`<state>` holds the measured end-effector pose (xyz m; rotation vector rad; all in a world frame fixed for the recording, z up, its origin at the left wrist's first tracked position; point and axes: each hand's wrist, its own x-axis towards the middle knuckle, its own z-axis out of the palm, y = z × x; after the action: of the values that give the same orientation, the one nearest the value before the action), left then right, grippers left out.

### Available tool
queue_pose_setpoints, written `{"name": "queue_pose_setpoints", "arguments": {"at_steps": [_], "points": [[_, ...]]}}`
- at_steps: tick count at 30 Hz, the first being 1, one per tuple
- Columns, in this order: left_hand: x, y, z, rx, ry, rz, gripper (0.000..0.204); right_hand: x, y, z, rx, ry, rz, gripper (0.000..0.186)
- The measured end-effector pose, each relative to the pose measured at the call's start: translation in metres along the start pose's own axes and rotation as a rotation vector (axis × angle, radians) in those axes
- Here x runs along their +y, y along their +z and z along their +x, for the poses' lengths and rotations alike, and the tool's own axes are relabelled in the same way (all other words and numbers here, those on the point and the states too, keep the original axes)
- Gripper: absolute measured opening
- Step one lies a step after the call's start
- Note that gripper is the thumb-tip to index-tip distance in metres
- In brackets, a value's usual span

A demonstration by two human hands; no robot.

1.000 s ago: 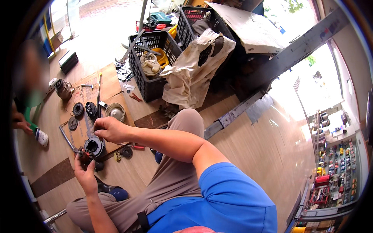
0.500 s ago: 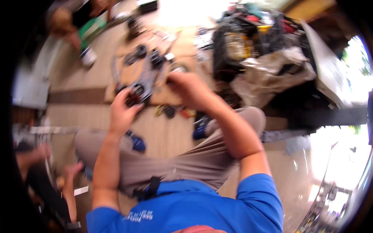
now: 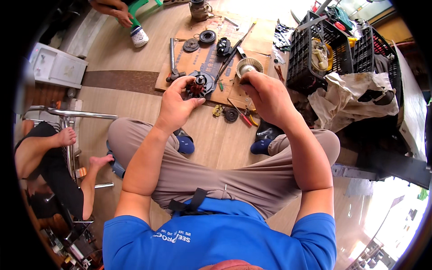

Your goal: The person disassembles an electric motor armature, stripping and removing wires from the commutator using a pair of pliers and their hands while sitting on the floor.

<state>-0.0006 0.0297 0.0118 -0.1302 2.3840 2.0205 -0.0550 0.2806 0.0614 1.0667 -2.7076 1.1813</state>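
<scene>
My left hand (image 3: pixel 173 105) is closed around a motor armature (image 3: pixel 197 88) with copper-red windings and a shaft end pointing up. Just behind the armature lies a round grey metal end plate (image 3: pixel 209 82); whether the two touch I cannot tell. My right hand (image 3: pixel 273 96) is apart from the left, its fingers curled and pressed together. Whatever the right fingers hold, if anything, is hidden. Beyond them a pale finned blower wheel (image 3: pixel 247 64) rests on a cardboard sheet (image 3: pixel 261 31), partly covered by the fingertips.
On the cardboard lie a hammer (image 3: pixel 173 63), round dark parts (image 3: pixel 207 37) and a black block (image 3: pixel 223 46). Red-handled pliers (image 3: pixel 246 119) sit near my feet. Black crates (image 3: pixel 310 58) with cloth stand right. Another person's hand (image 3: pixel 123 17) is at far left, bare feet (image 3: pixel 67 136) near left.
My view has swung, so the cardboard and parts sit farther right in it, and the blur has cleared. The armature stays in my left hand; my right hand remains near the blower wheel.
</scene>
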Motion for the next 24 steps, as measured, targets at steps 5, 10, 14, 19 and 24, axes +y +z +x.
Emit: {"name": "queue_pose_setpoints", "arguments": {"at_steps": [5,10,14,19,24], "points": [[0.002,-0.005,0.003,-0.077,-0.025,-0.097,0.047,0.001,-0.001,0.0,0.042,0.017,-0.004,0.011],[0.001,-0.015,0.001,-0.249,-0.14,-0.343,0.052,0.011,-0.003,0.003,0.061,0.056,0.015,0.011],[-0.002,-0.013,-0.001,-0.319,-0.177,-0.456,0.053,0.019,-0.002,0.0,0.06,0.071,-0.026,0.015],[-0.004,-0.008,-0.003,-0.335,-0.215,-0.462,0.053,0.009,0.005,-0.001,0.077,0.04,-0.034,0.025],[-0.004,-0.001,-0.004,-0.36,-0.265,-0.428,0.053,0.005,0.017,-0.006,0.0,-0.24,-0.423,0.029]]}}
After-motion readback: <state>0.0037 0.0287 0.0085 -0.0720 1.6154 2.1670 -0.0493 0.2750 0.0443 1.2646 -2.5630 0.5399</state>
